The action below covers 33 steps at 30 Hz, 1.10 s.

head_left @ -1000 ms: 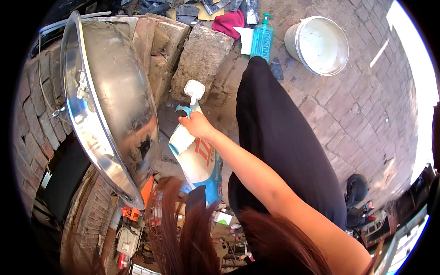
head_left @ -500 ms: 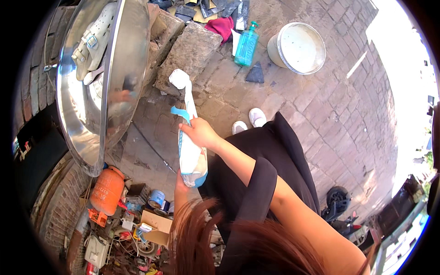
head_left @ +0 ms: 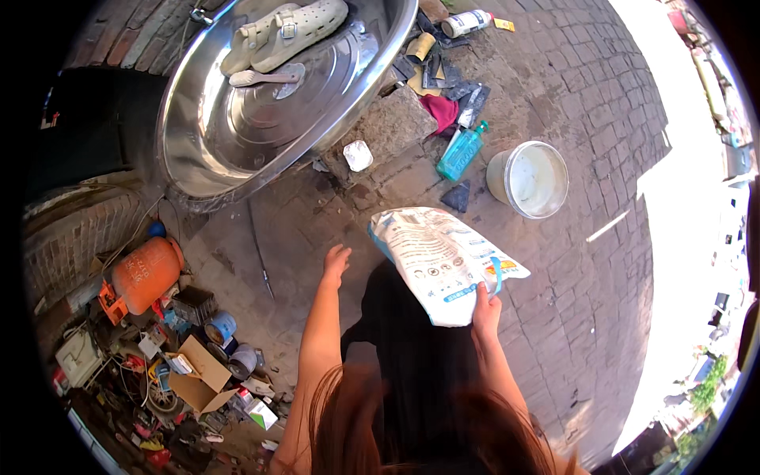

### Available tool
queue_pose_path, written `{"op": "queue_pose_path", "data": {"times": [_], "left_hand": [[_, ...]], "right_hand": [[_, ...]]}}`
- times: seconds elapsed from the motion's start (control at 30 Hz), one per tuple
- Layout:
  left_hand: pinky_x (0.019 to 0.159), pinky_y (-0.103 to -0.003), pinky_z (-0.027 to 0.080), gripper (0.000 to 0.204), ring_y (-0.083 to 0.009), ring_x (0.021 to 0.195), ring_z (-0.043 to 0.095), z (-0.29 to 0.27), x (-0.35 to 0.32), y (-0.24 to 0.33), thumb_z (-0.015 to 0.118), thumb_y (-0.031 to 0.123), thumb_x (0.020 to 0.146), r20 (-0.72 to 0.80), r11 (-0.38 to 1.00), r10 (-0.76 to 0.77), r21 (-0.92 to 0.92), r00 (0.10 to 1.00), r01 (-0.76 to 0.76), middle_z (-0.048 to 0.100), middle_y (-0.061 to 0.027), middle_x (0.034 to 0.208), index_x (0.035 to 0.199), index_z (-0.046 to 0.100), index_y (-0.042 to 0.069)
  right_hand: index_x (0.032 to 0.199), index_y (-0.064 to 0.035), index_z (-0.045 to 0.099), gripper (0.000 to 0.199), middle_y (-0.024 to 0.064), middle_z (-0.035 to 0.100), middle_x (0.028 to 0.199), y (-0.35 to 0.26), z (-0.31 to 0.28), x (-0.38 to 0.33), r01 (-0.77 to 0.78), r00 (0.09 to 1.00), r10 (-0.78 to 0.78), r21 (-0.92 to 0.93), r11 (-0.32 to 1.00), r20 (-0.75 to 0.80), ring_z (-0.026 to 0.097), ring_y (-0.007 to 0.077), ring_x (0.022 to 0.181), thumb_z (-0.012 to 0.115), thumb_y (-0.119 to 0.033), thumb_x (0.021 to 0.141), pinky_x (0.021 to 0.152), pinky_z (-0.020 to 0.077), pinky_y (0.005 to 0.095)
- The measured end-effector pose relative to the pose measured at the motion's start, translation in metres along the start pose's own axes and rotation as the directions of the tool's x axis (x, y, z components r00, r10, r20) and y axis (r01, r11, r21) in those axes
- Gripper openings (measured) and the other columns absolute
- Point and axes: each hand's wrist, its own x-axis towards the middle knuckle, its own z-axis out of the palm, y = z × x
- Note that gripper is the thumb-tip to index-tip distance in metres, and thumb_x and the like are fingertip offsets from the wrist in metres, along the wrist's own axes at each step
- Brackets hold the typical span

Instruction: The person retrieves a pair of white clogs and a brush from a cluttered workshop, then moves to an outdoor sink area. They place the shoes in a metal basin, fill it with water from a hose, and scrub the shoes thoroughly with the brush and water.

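Observation:
A white plastic bag (head_left: pixel 439 261) with blue and orange print is in my right hand (head_left: pixel 485 310), which grips it near its blue strip at the right corner. The bag lies tilted in the air, its broad printed side toward me. My left hand (head_left: pixel 338 263) is off the bag to its left, fingers loosely bent and apart, with nothing in them. Farther away, a small white cup-like thing (head_left: pixel 358 156) sits on a stone block (head_left: pixel 392 131); its contents are too bright to make out.
At the upper left, a large steel basin (head_left: pixel 317 131) holds a pair of pale clogs (head_left: pixel 297 33) and a brush (head_left: pixel 265 77). A teal pump bottle (head_left: pixel 461 155) and a white bucket (head_left: pixel 494 176) stand beyond the bag. An orange gas cylinder (head_left: pixel 146 275) and cardboard box (head_left: pixel 202 376) are at lower left.
The bag has moved right and turned its broad side up. My left hand has let go of it, while my right hand keeps hold. The view has shifted, showing more of the basin.

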Motion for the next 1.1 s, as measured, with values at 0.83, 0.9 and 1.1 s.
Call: {"op": "queue_pose_path", "data": {"times": [0.83, 0.9, 1.1], "left_hand": [[0.069, -0.031, 0.045, 0.026, -0.0171, 0.07, 0.05, -0.151, -0.231, 0.166, 0.059, 0.006, 0.083, -0.702, 0.698, 0.67, 0.484, 0.242, -0.527, 0.049, -0.0068, 0.092, 0.109, 0.059, 0.007], [0.069, -0.03, 0.045, 0.027, -0.0171, 0.072, 0.049, -0.156, -0.249, 0.25, 0.059, 0.005, 0.083, -0.637, 0.597, 0.744, 0.498, 0.202, -0.629, 0.048, -0.007, 0.095, 0.11, 0.059, 0.007], [0.087, -0.035, 0.046, 0.038, -0.0273, 0.102, 0.055, -0.191, -0.161, 0.467, 0.066, 0.01, 0.08, -0.171, 0.269, 0.963, 0.696, 0.209, -0.666, 0.05, -0.0132, 0.121, 0.117, 0.057, 0.006]], "right_hand": [[0.118, 0.0031, 0.055, 0.04, 0.0124, 0.061, 0.112, -0.17, 0.059, 0.028, 0.408, 0.879, -0.306, -0.247, 0.879, 0.365, 0.056, 0.0183, 0.106, 0.061, -0.026, 0.091, 0.093, 0.0426, 0.0307], [0.122, 0.0022, 0.051, 0.042, 0.0135, 0.057, 0.12, -0.201, 0.101, -0.025, 0.376, 0.803, -0.252, -0.132, 0.917, 0.54, 0.053, 0.0195, 0.113, 0.06, -0.025, 0.092, 0.098, 0.0403, 0.0316], [0.14, 0.0013, 0.025, 0.068, 0.0202, 0.037, 0.14, -0.252, 0.239, -0.104, 0.436, 0.786, -0.379, -0.002, 0.9, 0.488, 0.043, 0.0265, 0.127, 0.063, -0.025, 0.09, 0.103, 0.0369, 0.0352]]}}
